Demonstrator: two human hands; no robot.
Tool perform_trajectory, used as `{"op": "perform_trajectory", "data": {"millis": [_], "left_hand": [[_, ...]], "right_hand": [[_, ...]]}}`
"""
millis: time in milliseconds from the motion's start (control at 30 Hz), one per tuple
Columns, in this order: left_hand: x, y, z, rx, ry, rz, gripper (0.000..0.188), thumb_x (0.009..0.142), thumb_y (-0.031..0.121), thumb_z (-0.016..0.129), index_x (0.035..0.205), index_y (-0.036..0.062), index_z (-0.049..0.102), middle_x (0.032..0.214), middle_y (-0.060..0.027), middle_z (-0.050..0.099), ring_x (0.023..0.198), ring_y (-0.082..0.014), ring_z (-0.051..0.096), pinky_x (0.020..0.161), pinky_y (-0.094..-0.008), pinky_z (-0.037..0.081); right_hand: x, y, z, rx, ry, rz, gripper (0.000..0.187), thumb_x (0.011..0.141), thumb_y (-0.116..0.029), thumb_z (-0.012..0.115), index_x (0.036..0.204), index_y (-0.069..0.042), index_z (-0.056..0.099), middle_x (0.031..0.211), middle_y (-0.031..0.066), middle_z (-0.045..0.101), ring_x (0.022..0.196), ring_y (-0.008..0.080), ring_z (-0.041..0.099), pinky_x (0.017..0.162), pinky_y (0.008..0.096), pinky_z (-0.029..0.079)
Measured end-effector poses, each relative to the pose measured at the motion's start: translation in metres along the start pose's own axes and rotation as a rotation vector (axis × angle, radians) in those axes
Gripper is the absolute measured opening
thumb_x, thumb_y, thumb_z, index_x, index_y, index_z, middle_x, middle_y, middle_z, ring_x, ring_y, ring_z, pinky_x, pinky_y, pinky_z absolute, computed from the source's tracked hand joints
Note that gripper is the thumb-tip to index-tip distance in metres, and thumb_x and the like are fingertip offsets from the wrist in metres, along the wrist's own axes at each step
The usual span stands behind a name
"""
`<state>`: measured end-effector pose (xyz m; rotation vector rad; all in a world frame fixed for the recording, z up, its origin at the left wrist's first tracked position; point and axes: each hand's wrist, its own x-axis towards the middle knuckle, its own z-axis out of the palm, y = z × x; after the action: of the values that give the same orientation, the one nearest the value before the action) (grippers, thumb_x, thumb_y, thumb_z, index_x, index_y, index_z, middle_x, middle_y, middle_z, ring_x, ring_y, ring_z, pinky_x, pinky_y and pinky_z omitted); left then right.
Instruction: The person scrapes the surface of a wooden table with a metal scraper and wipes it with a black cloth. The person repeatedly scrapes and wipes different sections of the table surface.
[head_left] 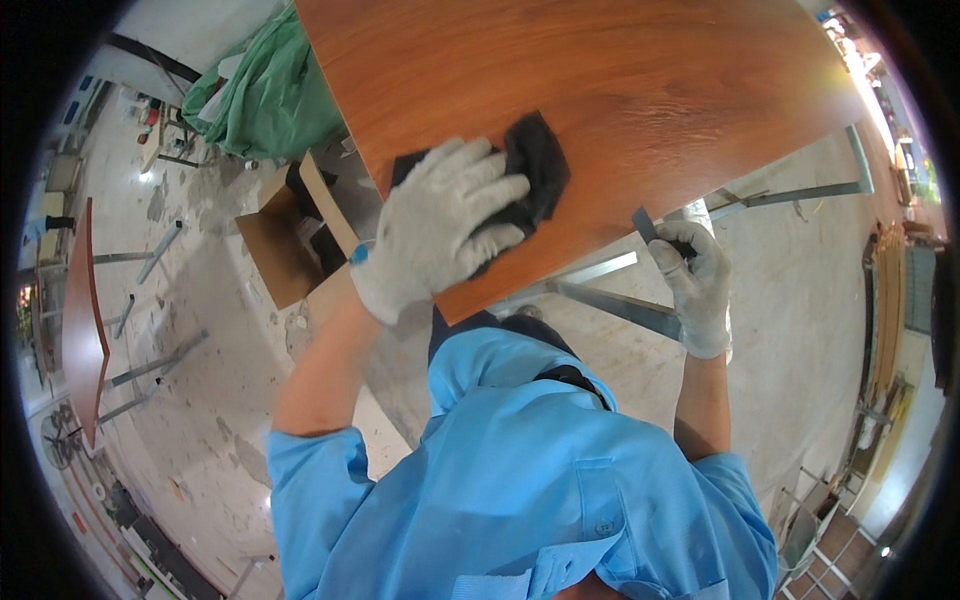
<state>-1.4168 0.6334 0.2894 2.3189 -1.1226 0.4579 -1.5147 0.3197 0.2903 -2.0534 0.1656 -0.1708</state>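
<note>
A reddish-brown wood-grain tabletop (620,100) fills the upper middle. Near its left edge, my left hand (440,215), in a whitish work glove, presses a crumpled black cloth (540,165) against the surface; parts of the cloth stick out past the fingers. My right hand (695,280), gloved too, is closed beside the table's near edge. Between its thumb and fingers is a small dark flat strip, perhaps a scraper blade (643,224); its other end is hidden in the grip.
Metal table legs (620,308) slant beneath the near edge. An open cardboard box (285,245) stands on the floor at left, below a green plastic sack (270,90). Another brown tabletop on metal legs (85,320) is farther left. Boards (885,310) lean at the right.
</note>
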Motion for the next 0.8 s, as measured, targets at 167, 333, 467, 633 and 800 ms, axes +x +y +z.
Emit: {"op": "perform_trajectory", "data": {"millis": [167,333,467,633,800], "left_hand": [[-0.039,0.037,-0.004,-0.106,-0.046,-0.030,0.035,0.081,0.028,0.074,0.110,0.0077,0.074,0.117,-0.0129,0.071,0.122,-0.0341,0.063,0.110,-0.0496,0.049],[-0.125,0.076,-0.014,0.000,-0.162,0.042,0.027,0.075,0.017,0.068,0.100,0.0101,0.073,0.106,-0.0109,0.071,0.112,-0.0308,0.067,0.099,-0.0425,0.055],[-0.187,0.087,-0.007,-0.071,-0.274,-0.441,0.018,0.084,0.015,0.068,0.099,0.0074,0.073,0.101,-0.0114,0.072,0.099,-0.0259,0.070,0.081,-0.0368,0.055],[-0.189,0.086,0.003,-0.485,0.091,-1.199,0.036,0.097,0.033,0.072,0.107,-0.0014,0.073,0.087,-0.0132,0.074,0.077,-0.0210,0.069,0.074,-0.0329,0.053],[-0.146,0.089,0.007,-0.870,0.256,-1.108,0.058,0.095,0.051,0.073,0.105,-0.0055,0.072,0.083,-0.0074,0.070,0.079,-0.0120,0.062,0.072,-0.0296,0.050]], "right_hand": [[-0.002,-0.006,0.014,0.037,-0.017,-0.033,0.015,0.091,-0.005,0.078,0.101,0.004,0.073,0.087,0.0059,0.069,0.076,0.0094,0.061,0.071,0.0264,0.051],[0.006,-0.024,0.021,-0.016,-0.053,-0.160,0.012,0.090,-0.005,0.078,0.098,0.002,0.073,0.088,0.0061,0.071,0.075,0.0114,0.062,0.069,0.0269,0.051],[0.009,-0.033,0.035,-0.120,-0.086,-0.250,0.010,0.087,-0.005,0.078,0.096,-0.003,0.074,0.089,0.0070,0.072,0.075,0.0166,0.064,0.069,0.0299,0.052],[0.013,-0.041,0.065,-0.366,-0.057,-0.505,0.012,0.083,-0.008,0.080,0.094,-0.008,0.075,0.087,0.0067,0.071,0.081,0.0242,0.066,0.071,0.0361,0.052],[0.010,-0.043,0.074,-0.369,-0.068,-0.579,0.013,0.084,-0.003,0.078,0.096,-0.007,0.074,0.088,0.0063,0.072,0.076,0.0219,0.066,0.067,0.0333,0.052]]}}
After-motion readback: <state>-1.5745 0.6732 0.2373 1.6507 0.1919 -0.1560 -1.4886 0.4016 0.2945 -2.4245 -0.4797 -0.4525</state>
